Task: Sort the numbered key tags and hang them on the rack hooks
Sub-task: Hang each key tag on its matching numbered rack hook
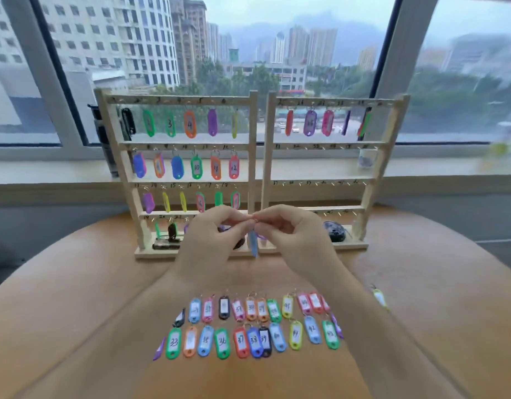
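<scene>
Pinching blue tag (253, 245), left hand (209, 239), right hand (293, 234), grips closed

left hand (209, 236) | right hand (296, 233) | both pinch blue tag (253, 245) | rack (188, 146) behind

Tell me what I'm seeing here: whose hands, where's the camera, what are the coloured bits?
No machine here: a person wears one camera on the head, looking down at their own bare hands. The left hand and right hand together pinch the top of a pale blue plastic key tag hanging between them. Behind stand two pale wooden hook racks; the left is mostly filled with coloured tags, the right holds tags only on its top row. Two rows of coloured numbered plastic tags lie on the round orange-brown table.
</scene>
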